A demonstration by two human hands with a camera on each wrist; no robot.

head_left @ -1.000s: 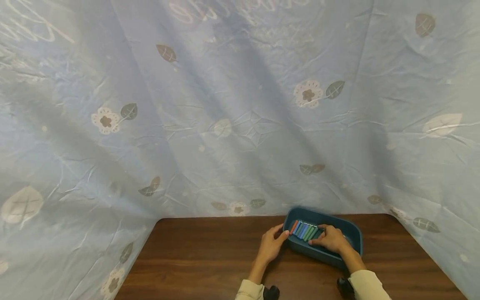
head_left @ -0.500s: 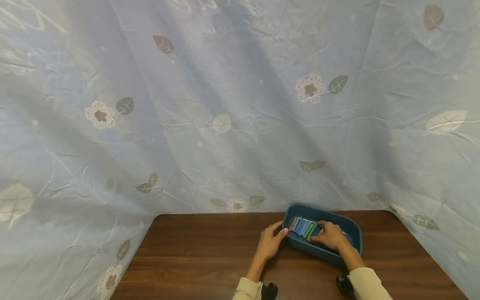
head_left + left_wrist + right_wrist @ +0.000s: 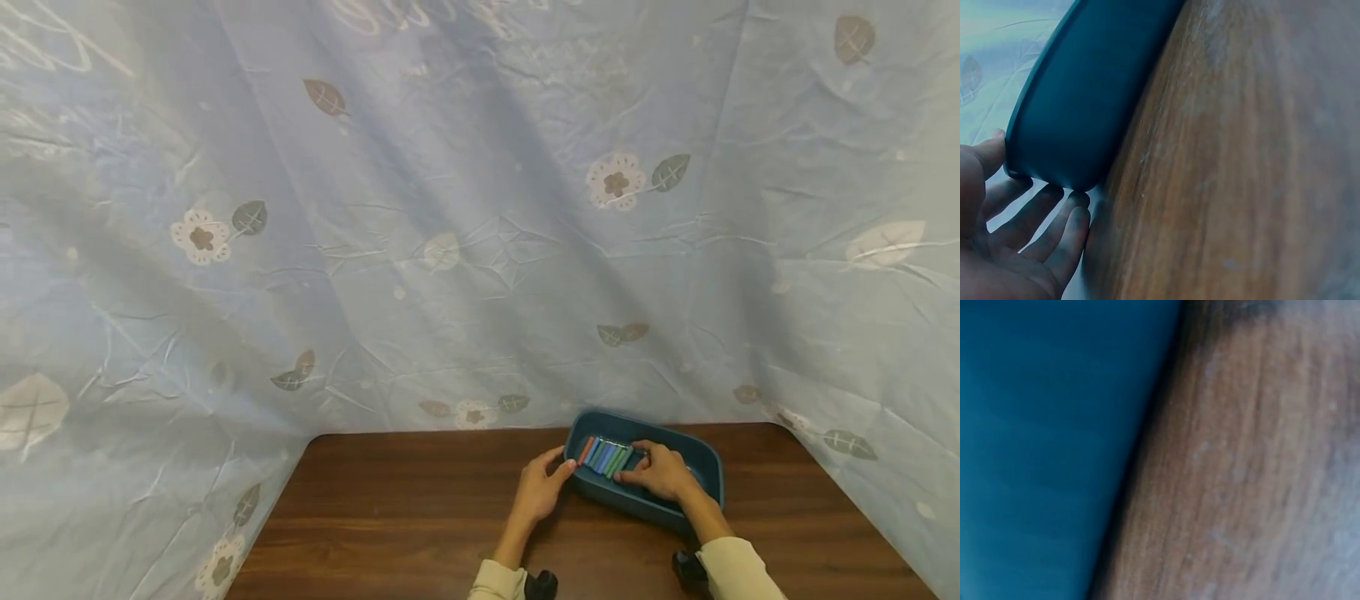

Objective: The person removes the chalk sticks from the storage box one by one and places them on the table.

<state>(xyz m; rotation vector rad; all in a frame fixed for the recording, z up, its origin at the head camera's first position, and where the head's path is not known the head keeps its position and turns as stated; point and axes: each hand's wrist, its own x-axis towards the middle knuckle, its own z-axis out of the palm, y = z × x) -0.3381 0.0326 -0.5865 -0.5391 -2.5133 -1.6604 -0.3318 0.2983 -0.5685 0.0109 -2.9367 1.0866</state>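
Head view: A dark teal container [image 3: 626, 500] stands on the brown wooden worktop [image 3: 405, 508], close to its rear edge and set at a slant. Inside, toward its left end, a row of slim coloured sticks lies side by side: a red stick [image 3: 586, 451] outermost at left, then blue sticks [image 3: 602, 456], then green sticks [image 3: 618, 462]. The left hand [image 3: 537, 492] is at the container's left end, with the thumb at the rim. The right hand [image 3: 660, 473] reaches over the near wall, thumb and index finger lowered beside the green sticks; whether they grip a stick cannot be determined. Both sleeves [image 3: 737, 569] are pale yellow. A printed blue-grey cloth [image 3: 480, 208] hangs behind the worktop.

Left wrist view: The left hand is open, its fingers spread and their tips touching the container's outer end wall.

Right wrist view: The blurred container wall borders the worktop; the right hand lies outside this view.
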